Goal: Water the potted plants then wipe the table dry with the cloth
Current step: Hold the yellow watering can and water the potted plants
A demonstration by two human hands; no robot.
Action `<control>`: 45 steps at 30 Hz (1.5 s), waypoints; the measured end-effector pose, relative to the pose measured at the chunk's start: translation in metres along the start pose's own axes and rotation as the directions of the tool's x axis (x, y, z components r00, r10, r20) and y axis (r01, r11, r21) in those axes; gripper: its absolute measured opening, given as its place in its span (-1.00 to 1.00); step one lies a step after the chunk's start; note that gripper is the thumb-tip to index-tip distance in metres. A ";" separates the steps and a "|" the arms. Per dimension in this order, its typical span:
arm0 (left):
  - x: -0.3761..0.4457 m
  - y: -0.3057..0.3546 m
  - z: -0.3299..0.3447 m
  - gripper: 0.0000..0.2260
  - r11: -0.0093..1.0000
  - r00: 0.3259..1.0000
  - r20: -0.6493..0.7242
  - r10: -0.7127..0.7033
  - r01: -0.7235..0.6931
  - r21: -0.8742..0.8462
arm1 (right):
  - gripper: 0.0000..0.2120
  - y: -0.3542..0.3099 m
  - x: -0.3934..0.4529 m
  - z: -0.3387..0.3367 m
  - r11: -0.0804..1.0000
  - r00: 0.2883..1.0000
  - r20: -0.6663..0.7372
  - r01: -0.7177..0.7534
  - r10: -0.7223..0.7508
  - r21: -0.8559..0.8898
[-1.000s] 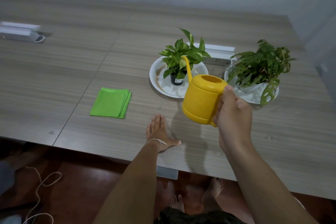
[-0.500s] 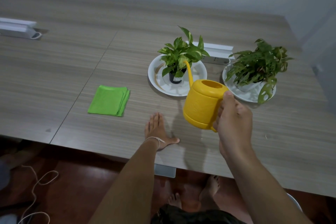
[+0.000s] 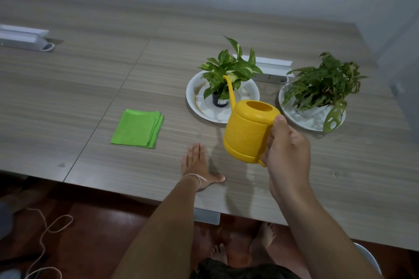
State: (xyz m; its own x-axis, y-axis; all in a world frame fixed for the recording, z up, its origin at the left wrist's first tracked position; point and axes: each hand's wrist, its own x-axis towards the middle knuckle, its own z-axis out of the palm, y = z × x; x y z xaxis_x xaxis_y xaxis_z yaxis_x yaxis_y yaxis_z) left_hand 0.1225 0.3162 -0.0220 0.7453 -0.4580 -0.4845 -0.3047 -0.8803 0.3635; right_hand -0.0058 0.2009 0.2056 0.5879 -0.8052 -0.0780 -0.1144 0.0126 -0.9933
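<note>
My right hand [image 3: 286, 152] grips the handle of a yellow watering can [image 3: 248, 130], held above the table with its thin spout reaching up into the leaves of the left plant [image 3: 229, 70]. That plant stands in a small black pot on a white plate [image 3: 199, 99]. A second, bushier plant [image 3: 322, 84] sits in a white pot on another white plate [image 3: 301, 120] to the right. A folded green cloth [image 3: 138, 128] lies flat on the table to the left. My left hand [image 3: 197, 163] rests palm down on the table near its front edge, fingers together, holding nothing.
The wood-grain table [image 3: 90, 88] carries a white power strip box [image 3: 272, 69] behind the plants and another white box [image 3: 25, 37] at the far left. A few water drops [image 3: 255, 176] lie near the front edge. A cord [image 3: 47, 233] and bare feet [image 3: 258, 242] are on the floor below.
The view has shifted slightly; the can and my right hand stay near the left plant with the spout among its leaves. My left hand has not moved from the table.
</note>
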 end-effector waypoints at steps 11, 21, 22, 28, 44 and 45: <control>0.001 0.001 0.001 0.28 1.000 1.000 -0.002 -0.014 0.014 -0.002 | -0.46 0.005 -0.004 -0.011 1.000 0.998 -0.055 -0.021 0.020 -0.015; 0.000 0.000 0.000 0.28 1.000 1.000 0.005 -0.003 0.004 -0.016 | -0.46 -0.008 0.001 -0.005 0.999 0.997 -0.070 -0.029 0.031 0.024; 0.000 0.000 0.000 0.28 1.000 1.000 0.003 -0.003 0.003 -0.014 | -0.44 -0.008 0.002 -0.005 0.999 0.998 -0.063 -0.025 0.027 0.035; 0.000 0.000 -0.001 0.27 1.000 1.000 -0.006 0.007 -0.007 -0.007 | -0.43 -0.006 0.008 -0.002 0.998 0.999 -0.041 -0.010 0.013 0.063; -0.002 0.003 -0.003 0.27 1.000 1.000 0.000 0.000 0.000 -0.020 | -0.49 -0.011 0.047 0.009 0.996 0.999 0.003 0.053 -0.054 0.075; -0.002 0.003 -0.003 0.27 1.000 1.000 0.002 -0.001 0.001 -0.017 | -0.48 -0.012 0.048 0.011 0.996 0.998 0.008 0.061 -0.061 0.071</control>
State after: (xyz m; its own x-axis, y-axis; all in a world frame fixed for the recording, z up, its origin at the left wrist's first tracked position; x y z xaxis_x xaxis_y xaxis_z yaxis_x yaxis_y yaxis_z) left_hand 0.1214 0.3148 -0.0172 0.7443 -0.4576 -0.4864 -0.2941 -0.8785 0.3765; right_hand 0.0330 0.1684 0.2124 0.6004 -0.7995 -0.0175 -0.0214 0.0059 -0.9998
